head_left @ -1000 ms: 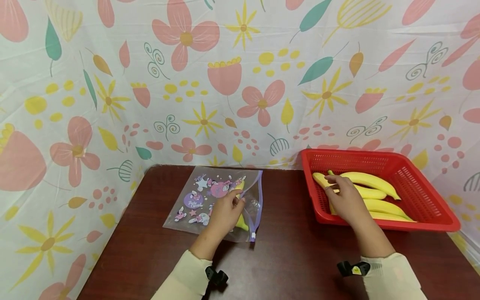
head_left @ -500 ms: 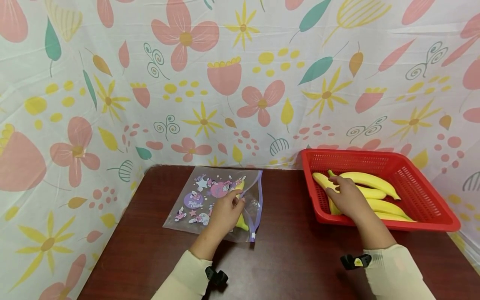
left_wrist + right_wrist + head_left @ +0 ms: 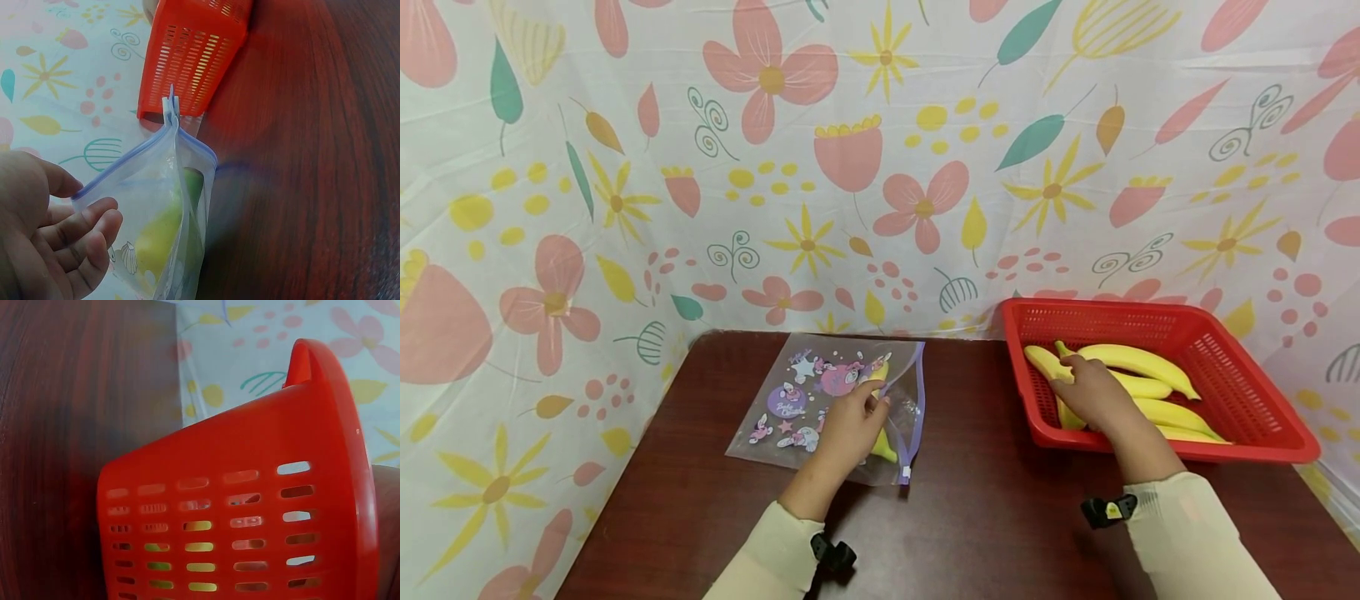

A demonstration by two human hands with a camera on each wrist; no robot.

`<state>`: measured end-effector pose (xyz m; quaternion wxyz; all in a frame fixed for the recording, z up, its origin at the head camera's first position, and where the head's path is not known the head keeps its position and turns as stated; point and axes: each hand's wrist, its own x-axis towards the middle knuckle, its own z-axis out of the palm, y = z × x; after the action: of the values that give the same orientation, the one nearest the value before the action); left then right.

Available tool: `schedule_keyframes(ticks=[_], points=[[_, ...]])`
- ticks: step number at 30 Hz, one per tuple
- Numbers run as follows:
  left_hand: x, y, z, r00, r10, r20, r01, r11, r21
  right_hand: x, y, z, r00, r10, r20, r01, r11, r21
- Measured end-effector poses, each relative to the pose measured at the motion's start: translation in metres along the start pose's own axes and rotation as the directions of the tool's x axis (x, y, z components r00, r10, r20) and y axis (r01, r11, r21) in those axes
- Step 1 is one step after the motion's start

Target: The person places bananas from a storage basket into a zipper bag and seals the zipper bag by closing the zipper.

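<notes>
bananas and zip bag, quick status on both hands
Left hand holds zip bag mouth open, one banana inside. Right hand grips a banana in red basket. Nothing between basket and bag.

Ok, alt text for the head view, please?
Right hand reaches into a red basket and rests on bananas. Left hand holds open a zip bag with one banana inside, on a dark table.

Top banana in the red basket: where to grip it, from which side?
Grip the top banana around its thick middle, coming from above. It lies flat across the others, convex side up, and the basket walls block a sideways approach. The right hand already covers its stem end; the tapered tip at right looks slippery to hold.
</notes>
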<state>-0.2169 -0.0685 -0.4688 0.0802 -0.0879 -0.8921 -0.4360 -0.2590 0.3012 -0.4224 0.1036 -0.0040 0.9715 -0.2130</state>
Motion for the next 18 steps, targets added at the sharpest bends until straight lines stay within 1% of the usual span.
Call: schedule_keyframes(ticks=[4, 13, 18], points=[[-0.0005, -0.0005, -0.0002, 1.000, 0.000, 0.002, 0.000, 1.000, -0.005, 0.0039, 0.0018, 0.0011, 1.000, 0.014, 0.028, -0.013, 1.000, -0.020], [0.0003, -0.0013, -0.0002, 1.000, 0.005, 0.006, -0.005, 1.000, -0.016, 0.0094, 0.0035, 0.0045, 0.997, 0.065, 0.051, -0.059, 0.993, -0.100], [0.0001, -0.0015, 0.0000, 1.000, 0.005, 0.005, -0.004, 1.000, -0.018, 0.0107, 0.0050, 0.0061, 0.996, 0.070, 0.055, -0.063, 0.991, -0.120]])
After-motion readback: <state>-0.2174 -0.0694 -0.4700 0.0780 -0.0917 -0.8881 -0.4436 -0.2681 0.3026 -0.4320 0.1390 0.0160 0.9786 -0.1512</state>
